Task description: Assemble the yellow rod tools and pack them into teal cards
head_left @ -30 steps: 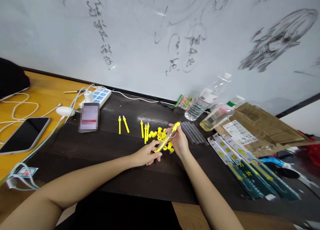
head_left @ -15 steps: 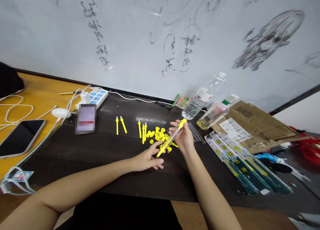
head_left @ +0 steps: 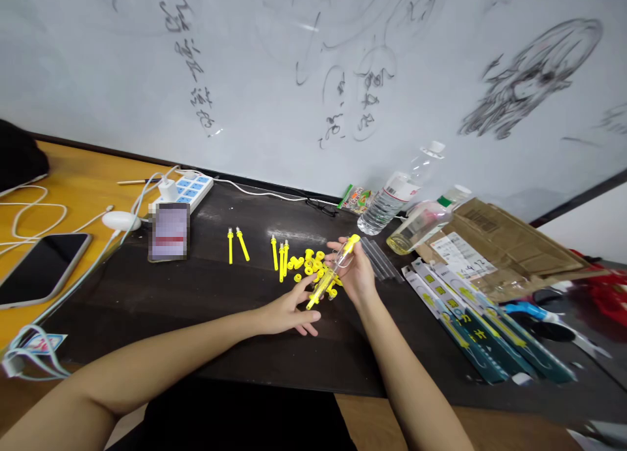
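A clear-barrelled test pen (head_left: 337,264) with yellow ends lies slantwise in my right hand (head_left: 360,273), whose fingers close round its upper part. Its lower yellow end points down and left, between the spread thumb and fingers of my left hand (head_left: 289,311). The left hand's fingers are apart; whether they touch the pen I cannot tell. Behind and beneath the pen are several small yellow caps (head_left: 309,255) in a loose pile, partly covered by it. Several yellow rods with clear tips (head_left: 281,260) lie left of the pile.
Several clear tubes (head_left: 379,258) lie right of my right hand. Beyond stand a water bottle (head_left: 392,200) and a tilted bottle of yellow liquid (head_left: 424,222). Packaged test pens (head_left: 477,327), scissors (head_left: 553,320) and flattened cardboard (head_left: 514,242) fill the right. Left are phones (head_left: 44,268) and a power strip (head_left: 193,190).
My right hand has moved slightly left with the test pen, bringing its top nearer my left hand. The thin metal point at the lower end no longer shows clearly. My left hand stays nearly still.
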`<action>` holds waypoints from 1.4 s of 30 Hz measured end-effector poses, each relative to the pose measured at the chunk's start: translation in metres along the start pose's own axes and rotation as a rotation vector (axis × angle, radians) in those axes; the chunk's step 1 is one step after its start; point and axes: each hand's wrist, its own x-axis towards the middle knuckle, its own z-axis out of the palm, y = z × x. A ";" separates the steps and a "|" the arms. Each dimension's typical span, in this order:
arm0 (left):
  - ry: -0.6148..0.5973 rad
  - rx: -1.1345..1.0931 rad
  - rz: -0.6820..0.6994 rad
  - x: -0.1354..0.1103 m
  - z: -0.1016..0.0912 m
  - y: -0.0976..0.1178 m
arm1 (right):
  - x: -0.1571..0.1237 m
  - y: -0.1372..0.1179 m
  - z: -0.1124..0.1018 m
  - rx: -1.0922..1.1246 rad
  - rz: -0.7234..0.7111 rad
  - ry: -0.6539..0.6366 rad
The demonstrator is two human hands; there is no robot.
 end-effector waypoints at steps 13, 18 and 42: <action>0.470 0.588 0.238 0.003 -0.010 0.006 | -0.022 0.031 0.031 -0.198 -0.132 -0.033; 0.470 0.755 0.154 0.000 -0.006 0.007 | -0.022 0.046 0.030 -0.302 -0.167 0.041; 0.749 0.717 0.462 -0.001 -0.039 0.021 | -0.069 -0.130 -0.134 -2.466 -0.158 0.405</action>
